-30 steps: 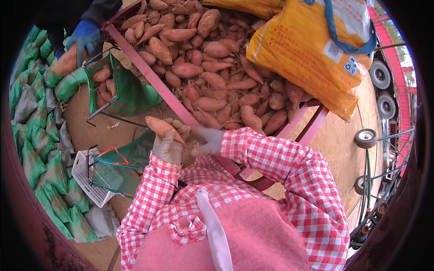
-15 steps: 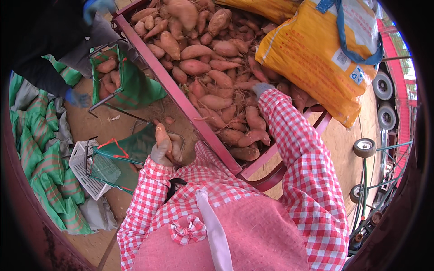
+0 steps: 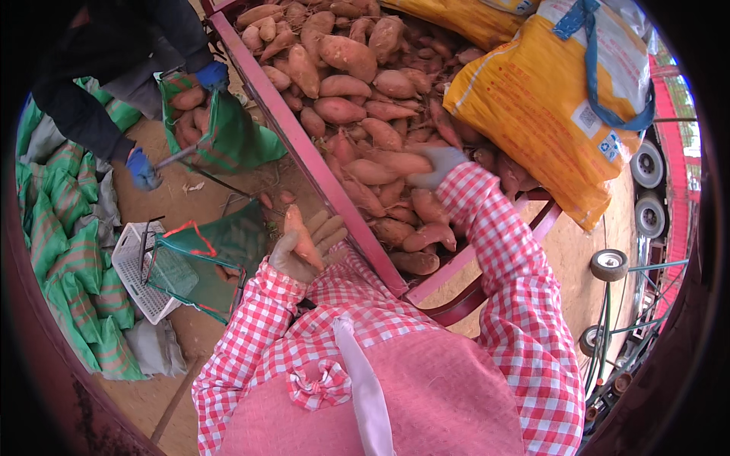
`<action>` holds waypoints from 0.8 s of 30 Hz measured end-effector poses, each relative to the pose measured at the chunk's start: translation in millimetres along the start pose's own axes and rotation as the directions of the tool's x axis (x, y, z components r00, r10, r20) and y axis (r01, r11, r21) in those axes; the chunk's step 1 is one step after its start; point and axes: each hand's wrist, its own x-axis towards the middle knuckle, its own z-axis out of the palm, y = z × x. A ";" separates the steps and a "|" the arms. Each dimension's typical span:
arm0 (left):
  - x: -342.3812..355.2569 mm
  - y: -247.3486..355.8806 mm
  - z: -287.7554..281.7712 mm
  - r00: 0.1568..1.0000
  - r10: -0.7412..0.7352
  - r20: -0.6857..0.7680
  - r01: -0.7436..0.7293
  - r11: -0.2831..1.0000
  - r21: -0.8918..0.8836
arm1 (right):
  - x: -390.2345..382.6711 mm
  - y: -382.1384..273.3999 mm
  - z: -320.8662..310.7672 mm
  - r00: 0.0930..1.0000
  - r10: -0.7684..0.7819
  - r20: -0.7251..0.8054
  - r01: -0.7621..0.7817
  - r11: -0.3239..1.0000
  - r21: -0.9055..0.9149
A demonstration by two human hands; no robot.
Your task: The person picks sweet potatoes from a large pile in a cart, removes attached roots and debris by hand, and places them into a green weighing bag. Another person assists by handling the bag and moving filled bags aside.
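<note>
My left hand (image 3: 304,254), in a pale work glove, holds a small orange-red sweet potato (image 3: 301,234) upright against the palm, with its fingers spread behind it. It is beside the cart's red rail, to the left of the heap. Over the pile of sweet potatoes (image 3: 342,86), my gloved right hand (image 3: 439,163) closes round the right end of a long sweet potato (image 3: 397,162). The fingers on its far side are partly hidden.
An orange-yellow bag (image 3: 532,99) lies on the heap's right side. The red rail (image 3: 296,152) borders the cart. On the left are a green mesh bag on a frame (image 3: 217,239), a white crate (image 3: 144,281), filled green sacks (image 3: 76,251) and a blue-gloved co-worker (image 3: 141,169) by an open sack.
My right hand has moved slightly left and now grips a long sweet potato. My left hand has shifted right and spread its fingers. The co-worker's hands have moved about the open sack.
</note>
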 end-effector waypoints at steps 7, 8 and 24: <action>1.4 8.8 0.7 0.990 0.114 0.084 -0.093 0.970 -0.226 | -24.5 -92.8 58.2 0.984 -0.161 0.074 0.107 0.872 0.478; -4.7 16.1 -5.9 0.982 0.147 0.118 -0.116 0.965 -0.235 | -17.4 -75.9 55.7 0.991 -0.120 0.058 0.073 0.853 0.517; -220.5 75.0 -271.3 0.621 0.637 -0.457 -0.040 0.609 0.792 | 41.2 87.5 51.6 0.977 0.197 -0.077 -0.162 0.933 0.322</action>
